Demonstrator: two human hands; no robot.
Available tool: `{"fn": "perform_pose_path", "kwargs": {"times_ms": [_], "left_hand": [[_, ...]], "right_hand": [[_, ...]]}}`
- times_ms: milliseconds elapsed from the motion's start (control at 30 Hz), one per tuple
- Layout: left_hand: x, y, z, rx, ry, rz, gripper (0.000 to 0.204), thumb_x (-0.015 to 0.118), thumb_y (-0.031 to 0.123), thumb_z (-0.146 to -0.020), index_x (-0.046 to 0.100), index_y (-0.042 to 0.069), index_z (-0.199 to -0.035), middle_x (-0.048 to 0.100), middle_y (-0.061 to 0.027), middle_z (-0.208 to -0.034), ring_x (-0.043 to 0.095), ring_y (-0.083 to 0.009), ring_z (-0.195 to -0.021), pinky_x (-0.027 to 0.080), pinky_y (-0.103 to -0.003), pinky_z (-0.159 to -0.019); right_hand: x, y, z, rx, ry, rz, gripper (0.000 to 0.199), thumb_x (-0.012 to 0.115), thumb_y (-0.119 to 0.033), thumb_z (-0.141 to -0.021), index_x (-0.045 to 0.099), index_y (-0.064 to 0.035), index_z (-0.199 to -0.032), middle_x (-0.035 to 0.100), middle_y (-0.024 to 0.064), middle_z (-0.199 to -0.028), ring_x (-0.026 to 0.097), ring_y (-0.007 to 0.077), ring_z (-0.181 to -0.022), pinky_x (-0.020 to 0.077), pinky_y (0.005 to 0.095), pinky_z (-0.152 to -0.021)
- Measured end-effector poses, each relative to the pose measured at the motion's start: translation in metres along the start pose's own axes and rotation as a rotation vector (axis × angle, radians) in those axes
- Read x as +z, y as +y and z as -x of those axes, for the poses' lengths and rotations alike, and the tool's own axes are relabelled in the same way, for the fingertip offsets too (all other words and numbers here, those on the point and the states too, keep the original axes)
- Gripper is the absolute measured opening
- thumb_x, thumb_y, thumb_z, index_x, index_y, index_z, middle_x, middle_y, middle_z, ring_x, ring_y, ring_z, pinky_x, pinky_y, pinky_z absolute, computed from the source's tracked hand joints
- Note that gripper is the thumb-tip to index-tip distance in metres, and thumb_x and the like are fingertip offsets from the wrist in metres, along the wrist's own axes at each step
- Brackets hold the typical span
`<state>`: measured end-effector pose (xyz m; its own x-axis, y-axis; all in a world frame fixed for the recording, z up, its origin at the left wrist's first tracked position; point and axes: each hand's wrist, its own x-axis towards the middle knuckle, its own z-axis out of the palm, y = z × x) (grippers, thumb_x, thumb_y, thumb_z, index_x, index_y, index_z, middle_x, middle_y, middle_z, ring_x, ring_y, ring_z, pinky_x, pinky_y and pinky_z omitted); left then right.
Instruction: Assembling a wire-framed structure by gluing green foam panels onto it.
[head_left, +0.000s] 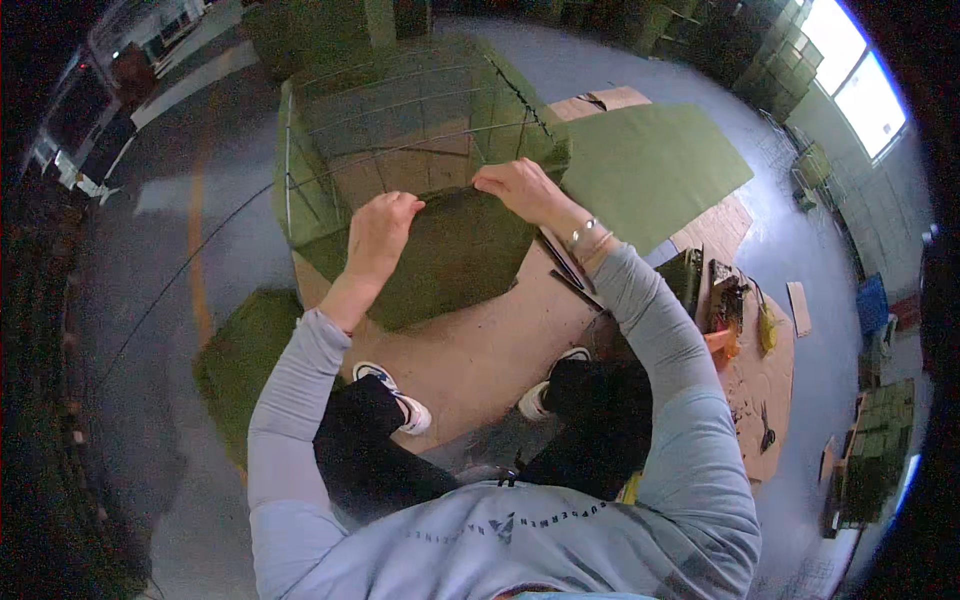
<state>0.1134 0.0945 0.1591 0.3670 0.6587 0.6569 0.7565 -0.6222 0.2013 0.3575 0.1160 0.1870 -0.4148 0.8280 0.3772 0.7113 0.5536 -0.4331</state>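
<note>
Closest in is a grey long-sleeved top with pale lettering across the chest, then two black trouser legs ending in white shoes [400, 398] planted on a sheet of brown cardboard [470, 350] on the grey floor.

Both arms reach forward to a green panel [455, 255] that leans against a wire frame [400, 120] partly wrapped in the same green material. The left hand [380, 228] is clenched on the panel's upper left edge, knuckles up. The right hand [520, 187], a thin bracelet at the wrist, pinches the upper right corner where the panel meets the frame. To my eye the panel is being fitted against the frame's near side. The next move would call for keeping the top edge level with the wires and the corners pulled taut so it sits flat.

A large flat green sheet [650, 165] lies on the floor to the right, with another green piece [245, 355] at the left of the cardboard. Further right, tools are scattered on more cardboard, too small to tell apart, beside a blue crate [872, 300] and a stack of green boxes [880, 440]. More green boxes stand under the bright window [850, 70]. An orange line [195, 230] runs along the floor on the left.
</note>
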Motion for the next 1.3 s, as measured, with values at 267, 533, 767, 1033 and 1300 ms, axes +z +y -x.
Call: {"fn": "perform_pose_path", "kwargs": {"times_ms": [267,533,767,1033,1300], "left_hand": [[-0.002,-0.003,-0.018,0.032,-0.155,0.123,0.02,0.057,0.02,-0.087,0.064,0.004,-0.076,0.064,-0.0133,-0.077,0.062,-0.033,-0.076,0.049,-0.043,-0.067],[0.029,0.048,-0.035,0.19,0.044,0.11,0.016,0.058,0.016,-0.084,0.06,0.004,-0.094,0.061,-0.012,-0.088,0.061,-0.0303,-0.086,0.049,-0.04,-0.073],[-0.036,-0.004,-0.017,0.101,-0.251,0.495,0.017,0.062,0.02,-0.085,0.068,0.004,-0.086,0.065,-0.0121,-0.084,0.064,-0.0288,-0.078,0.048,-0.037,-0.067],[-0.054,0.026,0.033,0.259,-0.096,0.229,0.022,0.065,0.015,-0.08,0.064,0.003,-0.098,0.063,-0.0111,-0.087,0.061,-0.0275,-0.084,0.05,-0.037,-0.071],[-0.019,0.035,0.018,0.297,-0.348,0.176,0.02,0.063,0.02,-0.081,0.061,0.006,-0.095,0.06,-0.0123,-0.081,0.061,-0.0325,-0.074,0.047,-0.043,-0.06]], "right_hand": [[-0.023,-0.002,-0.015,0.088,-0.287,-0.047,0.021,0.057,-0.018,-0.087,0.067,-0.0049,-0.1,0.066,0.0162,-0.088,0.064,0.0324,-0.083,0.049,0.0388,-0.073],[0.007,0.002,0.018,-0.327,0.297,0.169,0.01,0.056,-0.013,-0.085,0.061,-0.006,-0.089,0.062,0.0173,-0.076,0.061,0.0371,-0.076,0.0471,0.0449,-0.066],[0.002,-0.053,0.016,-0.38,0.032,0.175,0.024,0.058,-0.023,-0.089,0.058,-0.0031,-0.101,0.063,0.0181,-0.087,0.061,0.0366,-0.082,0.0477,0.0433,-0.068],[0.003,-0.079,0.09,-0.203,-0.012,0.177,0.025,0.056,-0.024,-0.089,0.053,0.0012,-0.09,0.061,0.0199,-0.08,0.061,0.0364,-0.081,0.0464,0.0449,-0.065],[-0.002,-0.088,0.037,-0.001,-0.618,0.191,0.049,0.057,-0.048,-0.085,0.065,0.0006,-0.089,0.067,0.0187,-0.088,0.064,0.0378,-0.086,0.0507,0.0447,-0.074]]}}
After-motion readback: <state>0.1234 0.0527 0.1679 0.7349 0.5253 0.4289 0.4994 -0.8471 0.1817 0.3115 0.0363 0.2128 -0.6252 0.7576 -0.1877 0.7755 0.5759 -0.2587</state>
